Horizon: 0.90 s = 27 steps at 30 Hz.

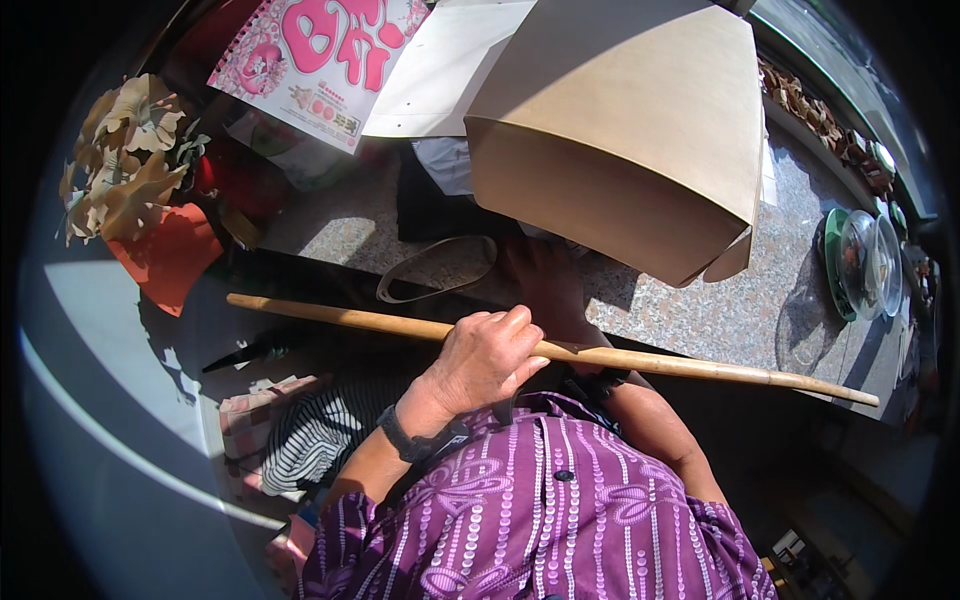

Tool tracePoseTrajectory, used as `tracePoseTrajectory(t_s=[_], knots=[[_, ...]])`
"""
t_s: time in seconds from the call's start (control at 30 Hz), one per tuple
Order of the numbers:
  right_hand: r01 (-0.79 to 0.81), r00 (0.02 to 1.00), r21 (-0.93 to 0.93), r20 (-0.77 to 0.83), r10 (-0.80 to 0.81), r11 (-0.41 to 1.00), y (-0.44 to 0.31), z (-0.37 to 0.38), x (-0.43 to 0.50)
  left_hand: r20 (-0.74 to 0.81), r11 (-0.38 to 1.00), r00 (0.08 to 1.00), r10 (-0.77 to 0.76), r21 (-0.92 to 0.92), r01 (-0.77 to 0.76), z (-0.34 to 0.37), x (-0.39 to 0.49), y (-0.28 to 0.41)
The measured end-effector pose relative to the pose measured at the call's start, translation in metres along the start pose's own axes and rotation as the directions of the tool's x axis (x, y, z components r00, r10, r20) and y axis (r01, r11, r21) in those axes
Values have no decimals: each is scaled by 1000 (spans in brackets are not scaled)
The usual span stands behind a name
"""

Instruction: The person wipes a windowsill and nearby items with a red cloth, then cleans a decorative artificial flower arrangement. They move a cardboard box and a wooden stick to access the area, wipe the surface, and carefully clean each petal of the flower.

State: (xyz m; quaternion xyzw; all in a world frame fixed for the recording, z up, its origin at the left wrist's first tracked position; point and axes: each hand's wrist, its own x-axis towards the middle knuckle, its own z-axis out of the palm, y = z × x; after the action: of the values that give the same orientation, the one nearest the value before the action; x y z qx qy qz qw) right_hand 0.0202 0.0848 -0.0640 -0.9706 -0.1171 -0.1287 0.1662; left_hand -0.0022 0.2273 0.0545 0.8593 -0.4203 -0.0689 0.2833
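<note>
My left hand (491, 358) is closed around the middle of a long bamboo stick (675, 365), which lies across in front of my body above the edge of the counter. Beyond the stick, in shadow, my right hand (547, 281) rests at the counter beside a large brown cardboard box (615, 195). Its fingertips are close to dark material under the box, and whether they grip anything is unclear. Left of that hand, a thin looped band (385, 289) lies at the edge of the speckled stone counter (682, 307).
A pink-lettered spiral-bound booklet (307, 67) and a white sheet (435, 67) lie at the back. Artificial flowers (135, 150) and an orange-red wrapper (171, 251) are at the left. Clear round containers with a green part (862, 262) stand at the right. Striped cloth (322, 435) lies below left.
</note>
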Motion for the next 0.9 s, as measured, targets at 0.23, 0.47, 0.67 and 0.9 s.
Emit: tracePoseTrajectory(t_s=[0.23,0.47,0.67,0.9], knots=[[-5,996,21,92,3,1000,38,-55,-87,-86,999,996,18,44,-14,13,-19,-37],[-312,950,-215,-66,305,925,110,-89,-169,6,996,999,-52,67,52,17,-12,-56],[-661,750,-299,-232,619,689,170,-126,-226,83,999,995,-51,6,51,35,11,-49],[-811,452,211,-367,813,546,190,-156,-259,107,995,994,4,95,-14,53,61,-45]])
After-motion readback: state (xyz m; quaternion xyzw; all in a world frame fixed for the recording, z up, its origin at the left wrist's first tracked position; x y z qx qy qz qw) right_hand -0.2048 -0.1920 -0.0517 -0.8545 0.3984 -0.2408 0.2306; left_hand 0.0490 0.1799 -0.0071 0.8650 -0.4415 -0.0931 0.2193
